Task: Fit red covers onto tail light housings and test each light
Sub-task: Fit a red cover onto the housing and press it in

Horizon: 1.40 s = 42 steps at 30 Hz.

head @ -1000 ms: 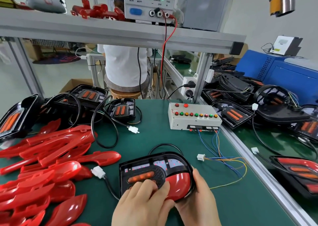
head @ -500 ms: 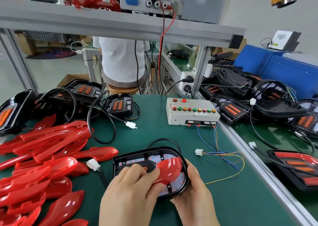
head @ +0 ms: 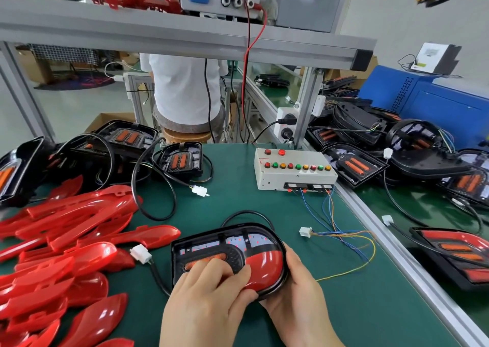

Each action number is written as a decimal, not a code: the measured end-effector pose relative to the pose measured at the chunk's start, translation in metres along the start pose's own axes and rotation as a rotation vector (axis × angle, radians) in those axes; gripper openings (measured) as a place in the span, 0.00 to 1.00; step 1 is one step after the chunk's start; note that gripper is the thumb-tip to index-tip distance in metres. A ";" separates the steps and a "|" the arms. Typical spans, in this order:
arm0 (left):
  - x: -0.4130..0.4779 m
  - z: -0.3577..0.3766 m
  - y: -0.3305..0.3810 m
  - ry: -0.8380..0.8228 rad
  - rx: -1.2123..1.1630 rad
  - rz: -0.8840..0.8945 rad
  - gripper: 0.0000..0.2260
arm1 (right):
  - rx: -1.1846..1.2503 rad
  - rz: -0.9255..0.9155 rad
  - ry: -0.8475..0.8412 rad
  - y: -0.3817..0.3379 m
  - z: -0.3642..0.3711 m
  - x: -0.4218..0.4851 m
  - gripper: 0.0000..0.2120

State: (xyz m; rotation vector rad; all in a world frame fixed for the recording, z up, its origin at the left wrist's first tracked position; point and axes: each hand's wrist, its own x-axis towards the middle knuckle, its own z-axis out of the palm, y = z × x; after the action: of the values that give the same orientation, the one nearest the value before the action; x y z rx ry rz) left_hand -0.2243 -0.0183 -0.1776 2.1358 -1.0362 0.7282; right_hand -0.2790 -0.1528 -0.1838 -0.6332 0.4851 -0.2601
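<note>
Pressing down with my left hand, fingers laid nearly flat across the red cover, I have my right hand cupped round the rounded end of the tail light housing, thumb along its rim. The cover sits directly under my left fingertips and against my right thumb, filling the housing's near corner at that end. Whether its near edge is fully home I cannot tell, since my fingers hide it. The housing's long axis runs crosswise, from one palm to the other. Its white plug lies just outboard of my left hand, on a black lead. The tester's loose connector lies just beyond my right thumb, with the test box farther out the same way. For testing, I judge my left hand is nearer the plug and my right nearer the connector.
</note>
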 end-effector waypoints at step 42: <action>0.006 0.027 -0.009 0.102 -0.021 -0.068 0.10 | -0.333 -0.160 -0.120 -0.014 0.013 0.028 0.27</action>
State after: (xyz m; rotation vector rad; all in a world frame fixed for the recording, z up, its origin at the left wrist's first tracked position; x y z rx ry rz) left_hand -0.2087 -0.0367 -0.1931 2.0823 -0.9100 0.7814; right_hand -0.2496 -0.1679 -0.1756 -1.0092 0.3650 -0.2933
